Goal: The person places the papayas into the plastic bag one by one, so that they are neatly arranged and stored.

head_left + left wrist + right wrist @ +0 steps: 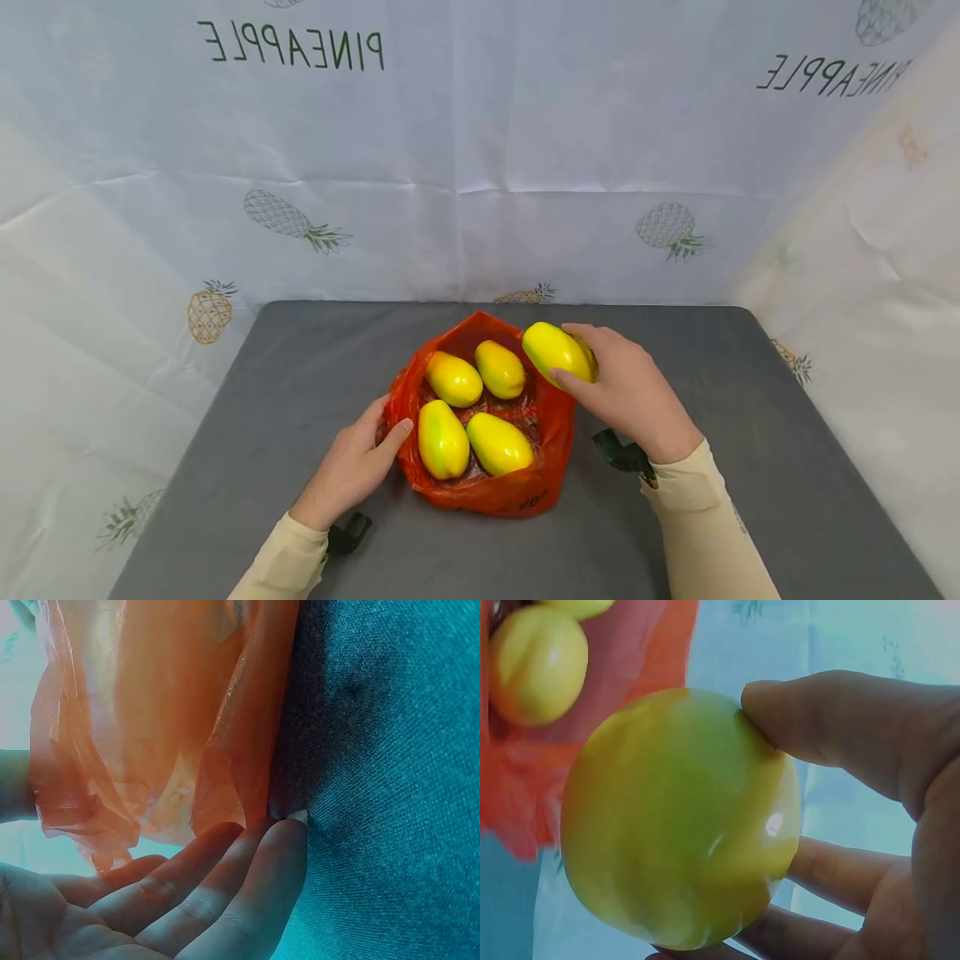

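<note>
A red plastic bag (491, 496) stands wide open on the grey table, with several yellow papayas (498, 444) lying inside. My left hand (352, 467) grips the bag's left rim, thumb over the edge and fingers along the outside. In the left wrist view, those fingers (202, 900) lie against the thin plastic (165, 697). Above the bag's right rim, my right hand (630, 387) holds another papaya (555, 352), yellow with green streaks. The right wrist view shows this papaya (682, 825) between the thumb and the fingers, close to the bag's edge.
The grey table (315, 358) reaches back to a white cloth (465, 242) printed with pineapples, which also hangs at both sides. Dark straps (624, 452) sit at the wrists.
</note>
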Available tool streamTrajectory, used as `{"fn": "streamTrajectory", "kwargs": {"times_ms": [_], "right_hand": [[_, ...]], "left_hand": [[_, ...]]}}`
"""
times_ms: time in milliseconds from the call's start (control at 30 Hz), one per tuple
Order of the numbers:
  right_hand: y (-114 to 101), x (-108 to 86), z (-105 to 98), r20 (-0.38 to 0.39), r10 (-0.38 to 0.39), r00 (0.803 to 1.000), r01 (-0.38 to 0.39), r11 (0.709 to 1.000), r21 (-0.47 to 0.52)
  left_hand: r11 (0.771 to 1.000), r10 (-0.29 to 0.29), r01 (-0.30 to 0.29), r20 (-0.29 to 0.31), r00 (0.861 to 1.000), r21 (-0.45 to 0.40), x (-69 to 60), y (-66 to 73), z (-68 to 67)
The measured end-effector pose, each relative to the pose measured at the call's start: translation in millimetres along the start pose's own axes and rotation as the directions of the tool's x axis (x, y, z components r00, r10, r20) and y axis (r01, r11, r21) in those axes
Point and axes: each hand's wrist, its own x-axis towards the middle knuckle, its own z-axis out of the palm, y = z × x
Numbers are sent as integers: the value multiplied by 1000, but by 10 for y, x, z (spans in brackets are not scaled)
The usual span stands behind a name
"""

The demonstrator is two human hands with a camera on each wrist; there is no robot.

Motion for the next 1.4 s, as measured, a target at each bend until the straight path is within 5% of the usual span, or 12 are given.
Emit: {"fn": "streamTrajectory", "kwargs": {"times_ms": [400, 1400], "right_hand": [[-160, 17, 354, 52, -48, 997, 48, 999, 13], [-192, 19, 601, 171, -25, 985, 39, 996, -76]], "left_hand": [[1000, -4, 4, 6, 1000, -2, 3, -3, -27], [1000, -9, 9, 9, 1000, 9, 6, 11, -19]]}}
